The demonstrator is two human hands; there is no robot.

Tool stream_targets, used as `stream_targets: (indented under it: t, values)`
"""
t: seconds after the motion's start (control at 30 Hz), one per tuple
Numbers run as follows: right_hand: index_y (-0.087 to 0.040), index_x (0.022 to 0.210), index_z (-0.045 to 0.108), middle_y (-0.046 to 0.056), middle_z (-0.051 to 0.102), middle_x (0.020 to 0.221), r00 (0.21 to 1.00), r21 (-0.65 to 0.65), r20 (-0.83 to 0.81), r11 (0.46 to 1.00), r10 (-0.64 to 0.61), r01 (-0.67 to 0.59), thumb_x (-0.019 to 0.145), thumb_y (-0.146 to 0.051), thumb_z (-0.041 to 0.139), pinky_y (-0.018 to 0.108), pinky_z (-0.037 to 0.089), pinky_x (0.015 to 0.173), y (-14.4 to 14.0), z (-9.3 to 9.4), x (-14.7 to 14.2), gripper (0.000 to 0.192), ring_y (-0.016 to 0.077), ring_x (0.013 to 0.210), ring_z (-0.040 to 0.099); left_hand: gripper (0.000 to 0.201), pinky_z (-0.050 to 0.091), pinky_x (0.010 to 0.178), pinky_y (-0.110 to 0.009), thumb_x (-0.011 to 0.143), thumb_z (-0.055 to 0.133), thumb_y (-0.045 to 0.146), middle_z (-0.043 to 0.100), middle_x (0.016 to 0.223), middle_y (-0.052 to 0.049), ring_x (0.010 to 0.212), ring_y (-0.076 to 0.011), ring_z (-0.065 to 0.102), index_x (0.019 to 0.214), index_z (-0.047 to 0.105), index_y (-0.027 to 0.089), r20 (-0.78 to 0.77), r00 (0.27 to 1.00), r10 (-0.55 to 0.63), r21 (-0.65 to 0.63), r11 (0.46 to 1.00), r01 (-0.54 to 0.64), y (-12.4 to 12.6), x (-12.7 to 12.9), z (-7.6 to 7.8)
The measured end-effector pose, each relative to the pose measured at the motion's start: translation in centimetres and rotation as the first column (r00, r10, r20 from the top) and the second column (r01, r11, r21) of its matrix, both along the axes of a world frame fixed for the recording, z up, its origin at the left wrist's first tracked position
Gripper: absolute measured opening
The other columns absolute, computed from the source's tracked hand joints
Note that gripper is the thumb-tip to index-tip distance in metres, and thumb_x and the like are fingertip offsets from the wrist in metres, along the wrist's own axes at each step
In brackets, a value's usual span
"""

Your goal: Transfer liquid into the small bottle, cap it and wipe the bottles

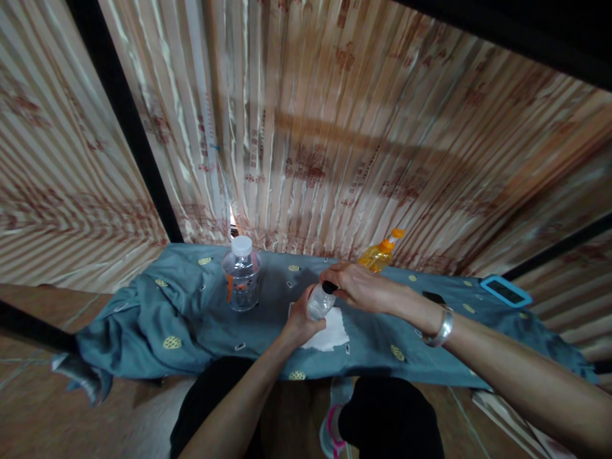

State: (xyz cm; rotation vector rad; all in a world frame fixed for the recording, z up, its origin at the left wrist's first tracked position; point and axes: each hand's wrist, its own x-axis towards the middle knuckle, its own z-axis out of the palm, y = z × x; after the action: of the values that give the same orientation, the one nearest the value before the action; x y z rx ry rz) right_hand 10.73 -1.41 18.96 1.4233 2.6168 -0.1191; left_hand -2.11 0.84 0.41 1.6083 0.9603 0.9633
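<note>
We hold small bottle (319,302) over white tissue (329,331) on blue cloth (191,319). Left hand (299,322) wrapped round body, right hand (356,287) pinching dark cap (329,287). Risk: tilted bottle spills if cap loosens; weak grip lets it slip.

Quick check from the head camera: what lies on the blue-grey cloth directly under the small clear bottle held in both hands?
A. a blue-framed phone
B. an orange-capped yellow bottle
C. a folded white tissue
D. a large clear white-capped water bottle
C: the folded white tissue lies on the blue-grey cloth just beneath the small clear bottle, which the left hand grips while the right hand covers its dark cap.
</note>
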Motion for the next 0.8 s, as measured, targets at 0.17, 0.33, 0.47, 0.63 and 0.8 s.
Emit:
stream_targets:
  t: [0.17, 0.33, 0.47, 0.63, 0.8]
  values:
    - [-0.011, 0.11, 0.066, 0.015, 0.073, 0.098, 0.997, -0.021, 0.062, 0.998, -0.049, 0.051, 0.093, -0.015, 0.063, 0.029, 0.043, 0.073, 0.2, -0.7, 0.0, 0.017, 0.026, 0.093, 0.07, 0.075, 0.051, 0.094, -0.036, 0.056, 0.069, 0.011, 0.07, 0.119, -0.004, 0.105, -0.0256, 0.066, 0.129, 0.052, 0.018, -0.032, 0.999, -0.024, -0.001, 1.0, 0.024, -0.1, 0.0, 0.2]
    - [-0.007, 0.109, 0.066, 0.016, 0.074, 0.083, 0.977, 0.07, 0.178, 0.992, -0.114, 0.103, 0.099, -0.039, 0.057, 0.031, 0.038, 0.063, 0.4, -1.4, 0.0, 0.035, 0.031, 0.09, 0.072, 0.075, 0.052, 0.093, -0.036, 0.055, 0.069, 0.011, 0.07, 0.117, -0.003, 0.104, -0.0251, 0.067, 0.128, 0.053, 0.021, -0.05, 0.999, -0.018, -0.006, 1.0, 0.018, 0.0, 0.1, 0.0]
    - [-0.009, 0.108, 0.066, 0.014, 0.075, 0.084, 0.98, 0.024, 0.149, 0.991, -0.135, 0.132, 0.1, -0.033, 0.057, 0.029, 0.035, 0.061, 0.2, -1.0, -0.3, 0.026, 0.028, 0.089, 0.072, 0.074, 0.051, 0.093, -0.037, 0.057, 0.069, 0.011, 0.07, 0.117, -0.004, 0.104, -0.0253, 0.067, 0.129, 0.053, 0.02, -0.042, 0.999, -0.016, -0.003, 1.0, 0.016, 0.0, 0.1, 0.0]
    - [-0.011, 0.108, 0.066, 0.011, 0.074, 0.089, 0.99, -0.033, 0.046, 0.99, -0.132, 0.134, 0.095, -0.017, 0.06, 0.027, 0.036, 0.064, -0.3, -0.4, 0.0, 0.015, 0.0251, 0.088, 0.071, 0.075, 0.052, 0.092, -0.036, 0.056, 0.069, 0.011, 0.069, 0.12, -0.005, 0.105, -0.0257, 0.066, 0.129, 0.053, 0.019, -0.019, 1.0, -0.022, -0.006, 1.0, 0.022, 0.0, 0.1, 0.2]
    - [-0.011, 0.111, 0.064, 0.012, 0.073, 0.098, 0.996, -0.042, -0.058, 0.996, -0.075, 0.073, 0.09, -0.007, 0.059, 0.027, 0.04, 0.07, -0.1, -0.3, 0.5, 0.022, 0.0246, 0.092, 0.07, 0.075, 0.052, 0.09, -0.035, 0.056, 0.069, 0.01, 0.071, 0.116, -0.003, 0.101, -0.0243, 0.067, 0.129, 0.053, 0.019, -0.029, 1.0, -0.01, -0.02, 1.0, 0.009, 0.0, 0.1, 0.2]
